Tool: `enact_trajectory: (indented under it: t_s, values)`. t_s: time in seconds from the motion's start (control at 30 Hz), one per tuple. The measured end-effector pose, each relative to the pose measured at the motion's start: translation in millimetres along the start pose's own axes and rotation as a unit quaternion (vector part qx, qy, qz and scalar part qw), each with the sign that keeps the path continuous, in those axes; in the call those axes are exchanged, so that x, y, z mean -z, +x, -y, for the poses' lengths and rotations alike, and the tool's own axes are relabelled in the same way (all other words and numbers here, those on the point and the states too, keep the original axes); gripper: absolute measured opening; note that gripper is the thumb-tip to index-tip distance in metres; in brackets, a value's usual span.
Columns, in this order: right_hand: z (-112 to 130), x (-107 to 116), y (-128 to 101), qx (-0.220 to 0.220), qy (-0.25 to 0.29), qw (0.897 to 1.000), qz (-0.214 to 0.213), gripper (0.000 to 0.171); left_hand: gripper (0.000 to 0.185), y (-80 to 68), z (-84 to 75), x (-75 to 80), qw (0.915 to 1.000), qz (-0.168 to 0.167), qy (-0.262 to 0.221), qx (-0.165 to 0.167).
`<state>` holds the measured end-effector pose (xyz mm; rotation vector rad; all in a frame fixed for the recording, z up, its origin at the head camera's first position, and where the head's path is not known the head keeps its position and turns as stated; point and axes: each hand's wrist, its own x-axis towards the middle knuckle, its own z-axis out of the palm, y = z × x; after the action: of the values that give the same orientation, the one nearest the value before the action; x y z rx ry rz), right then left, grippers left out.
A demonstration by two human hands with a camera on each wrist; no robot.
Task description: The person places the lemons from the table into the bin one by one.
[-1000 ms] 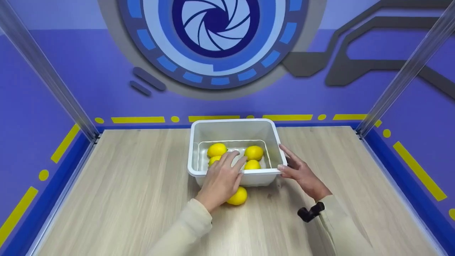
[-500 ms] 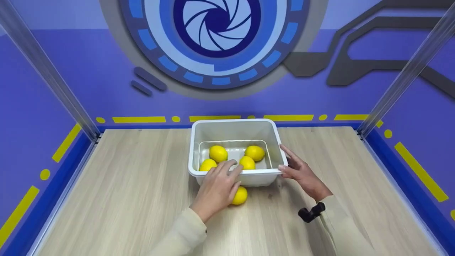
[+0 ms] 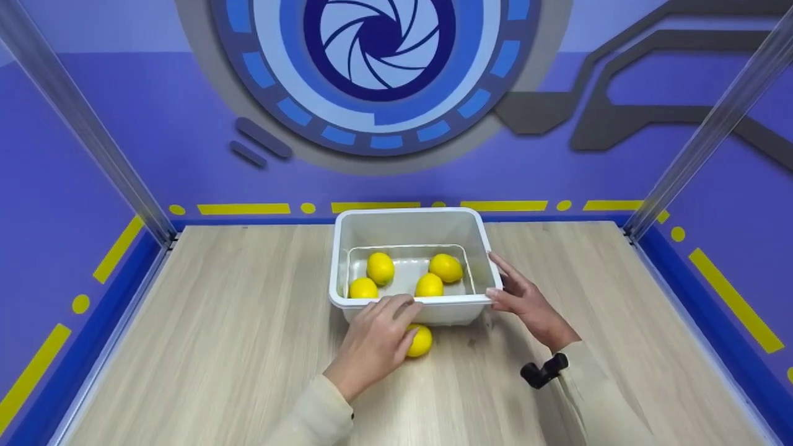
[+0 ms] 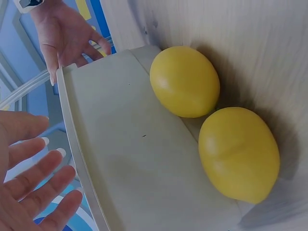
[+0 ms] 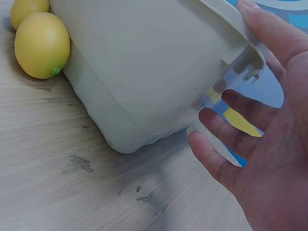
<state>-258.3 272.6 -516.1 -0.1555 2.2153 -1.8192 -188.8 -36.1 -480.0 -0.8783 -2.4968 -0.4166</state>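
Note:
A white plastic bin (image 3: 339, 260) stands mid-table with several yellow lemons in it, such as one lemon (image 3: 380, 267) at the back left. My left hand (image 3: 372, 341) hovers just before the bin's front rim, fingers (image 4: 33, 187) straight and holding nothing. It partly covers a lemon (image 3: 422, 339) lying on the table against the bin's front wall. The left wrist view shows two lemons (image 4: 185, 82) (image 4: 238, 154) there side by side. My right hand (image 3: 526, 303) rests against the bin's right side, thumb by the rim (image 5: 250, 43), fingers (image 5: 211, 154) loosely beside the wall.
The wooden table (image 3: 217, 347) is fenced by blue-purple walls with metal corner posts (image 3: 80, 130). A black wrist-camera mount (image 3: 542, 371) sits on my right sleeve. The bin wall (image 5: 144, 62) fills the right wrist view, two lemons (image 5: 42, 45) at its far corner.
My left hand has drawn back from over the bin's inside to its front rim, above the table lemons. The lemons in the bin shifted slightly. The right hand has stayed put.

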Motion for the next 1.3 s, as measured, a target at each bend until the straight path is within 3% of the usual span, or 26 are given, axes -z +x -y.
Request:
enact_trajectory:
  t_s: [0.33,0.83,1.03,1.3]
  values:
    - [-2,2,-2,0.005,-0.003,1.000,0.001,0.069,0.038,-12.2,0.7,-1.0,0.9999,0.015,-0.005,0.000]
    - [-3,0,-1,0.001,-0.015,1.000,-0.009,0.069,0.034,-35.6,11.5,-5.9,0.9991,0.029,-0.008,0.029]
    - [-4,0,-1,0.007,-0.013,1.000,-0.003,0.070,0.034,-40.5,13.7,-6.2,0.9977,0.052,-0.009,0.042]
    - [-3,1,0,0.009,-0.003,1.000,0.003,0.071,0.035,-44.6,15.0,-8.0,0.9974,0.055,-0.002,0.046]
